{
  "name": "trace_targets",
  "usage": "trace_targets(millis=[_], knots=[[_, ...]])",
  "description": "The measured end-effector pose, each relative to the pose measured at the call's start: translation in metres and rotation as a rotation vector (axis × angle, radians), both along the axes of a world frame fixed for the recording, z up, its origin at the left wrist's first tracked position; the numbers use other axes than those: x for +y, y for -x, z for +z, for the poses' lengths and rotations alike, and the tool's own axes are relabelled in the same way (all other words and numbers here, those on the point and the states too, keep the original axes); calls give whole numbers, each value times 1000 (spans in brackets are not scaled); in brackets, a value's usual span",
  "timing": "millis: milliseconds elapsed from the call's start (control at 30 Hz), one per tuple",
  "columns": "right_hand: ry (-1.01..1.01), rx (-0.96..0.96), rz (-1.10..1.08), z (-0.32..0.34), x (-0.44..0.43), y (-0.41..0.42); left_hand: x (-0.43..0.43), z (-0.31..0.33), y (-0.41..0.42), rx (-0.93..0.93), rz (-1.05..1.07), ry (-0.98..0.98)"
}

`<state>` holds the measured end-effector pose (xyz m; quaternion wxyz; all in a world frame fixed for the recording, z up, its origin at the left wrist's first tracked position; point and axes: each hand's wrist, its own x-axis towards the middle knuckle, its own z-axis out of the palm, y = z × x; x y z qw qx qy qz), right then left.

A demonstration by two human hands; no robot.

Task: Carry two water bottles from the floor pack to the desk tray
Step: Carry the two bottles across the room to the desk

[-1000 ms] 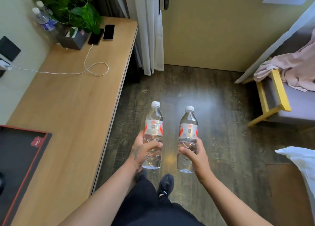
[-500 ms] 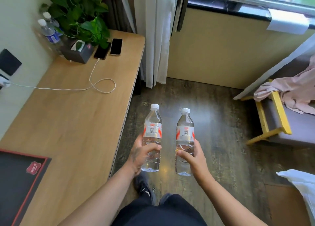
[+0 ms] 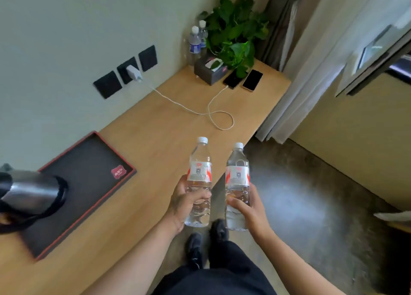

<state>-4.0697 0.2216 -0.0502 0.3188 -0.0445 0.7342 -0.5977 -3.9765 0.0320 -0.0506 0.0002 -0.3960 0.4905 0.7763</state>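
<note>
Head view: left hand [image 3: 185, 202] fingers wrapped round lower body of clear plastic water bottle with white cap and red-white label [image 3: 198, 181], held upright over front edge of light wooden desk [image 3: 142, 161]. Right hand [image 3: 248, 208] clasps matching second clear bottle [image 3: 237, 183], upright, above dark floor [image 3: 311, 194] just beside desk. Bottles close together, not touching. Black rectangular tray with red rim [image 3: 89, 161] lies on desk left of bottles, well apart; blurred metallic kettle [image 3: 31, 192] on its near end.
</note>
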Motion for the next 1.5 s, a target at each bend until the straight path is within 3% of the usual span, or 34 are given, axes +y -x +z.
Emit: trace_targets(millis=[433, 733, 1167, 1500], knots=[[72, -17, 640, 3, -133, 8, -34, 10, -90, -126, 627, 66], [119, -94, 877, 6, -171, 5, -15, 18, -101, -200, 893, 92], [59, -115, 929, -9, -209, -10, -40, 7, -118, -179, 952, 85], [13, -78, 892, -15, -262, -44, -106, -7, -154, -165, 870, 56]])
